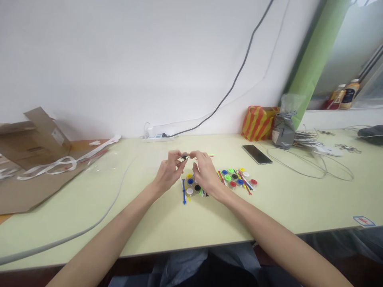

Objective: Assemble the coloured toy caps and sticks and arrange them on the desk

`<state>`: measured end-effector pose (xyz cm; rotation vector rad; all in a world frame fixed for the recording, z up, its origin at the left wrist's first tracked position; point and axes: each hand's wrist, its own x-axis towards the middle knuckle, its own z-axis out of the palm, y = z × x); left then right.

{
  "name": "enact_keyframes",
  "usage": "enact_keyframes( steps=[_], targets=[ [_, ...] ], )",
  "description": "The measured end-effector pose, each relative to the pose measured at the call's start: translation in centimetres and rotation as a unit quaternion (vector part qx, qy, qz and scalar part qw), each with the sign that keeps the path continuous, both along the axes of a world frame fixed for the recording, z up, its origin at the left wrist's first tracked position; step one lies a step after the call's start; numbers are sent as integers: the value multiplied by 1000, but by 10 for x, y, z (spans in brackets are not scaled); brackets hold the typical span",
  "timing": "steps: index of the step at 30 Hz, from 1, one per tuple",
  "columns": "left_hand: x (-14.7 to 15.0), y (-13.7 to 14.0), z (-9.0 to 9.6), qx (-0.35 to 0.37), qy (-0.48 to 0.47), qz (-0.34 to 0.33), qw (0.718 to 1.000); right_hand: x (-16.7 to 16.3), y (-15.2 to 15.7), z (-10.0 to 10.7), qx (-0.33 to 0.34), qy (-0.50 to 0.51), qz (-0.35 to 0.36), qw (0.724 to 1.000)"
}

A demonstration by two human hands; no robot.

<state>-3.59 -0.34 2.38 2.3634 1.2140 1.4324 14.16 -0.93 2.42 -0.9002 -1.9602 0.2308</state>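
Note:
Above the table, my left hand (168,170) and my right hand (206,171) come together with their fingers pinched around a small black piece (184,156). It has a round knob and a thin strip like an arrow pointer, though the fingers cover part of it. Below the hands lies a group of clear round discs with coloured caps, among them a blue disc (190,181) and a white disc (189,192). A blue plastic arrow (184,191) rests left of them. My right hand partly hides this group.
Right of my hands sits another cluster of discs with coloured arrows (247,183). Farther right are a phone (257,154), a striped bag (259,122), a grey bag (283,129) and cables. Cardboard (44,171) and a grey cable (98,221) occupy the left; a power strip (158,138) stands by the wall.

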Motion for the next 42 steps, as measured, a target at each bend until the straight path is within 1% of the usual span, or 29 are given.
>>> enact_keyframes(
  steps=[8,13,15,17,20,22,24,27,28,30,33,37,39,42],
  targets=[
    [-1,4,-7,31,17,9,999,-2,-1,3,23,-24,1,999],
    [-3,3,1,72,66,28,995,-1,0,2,45,-3,-16,999],
    [-5,2,4,88,87,36,992,-1,0,2,57,1,-3,998],
    [-6,2,3,92,88,37,991,-2,1,2,64,-1,19,998],
    [-4,2,0,77,68,14,995,-1,5,3,56,-17,30,998],
    [-1,3,0,61,61,-16,996,4,10,5,49,-28,9,998],
    [0,4,1,66,57,-26,996,14,17,8,43,-38,-39,998],
    [-3,7,5,106,20,14,994,34,29,15,21,-80,-139,987],
    [-6,8,5,116,8,27,993,40,32,16,8,-105,-163,981],
    [-11,11,4,127,0,39,991,48,38,15,-18,-159,-184,970],
    [-15,14,2,137,10,46,989,53,46,7,-46,-226,-173,957],
    [-15,13,2,141,10,55,989,52,55,-4,-77,-287,-114,948],
    [-15,12,3,135,12,60,989,53,58,-5,-75,-293,-104,947],
    [-15,11,4,127,17,78,989,56,58,-2,-60,-269,-121,953]
  ],
)
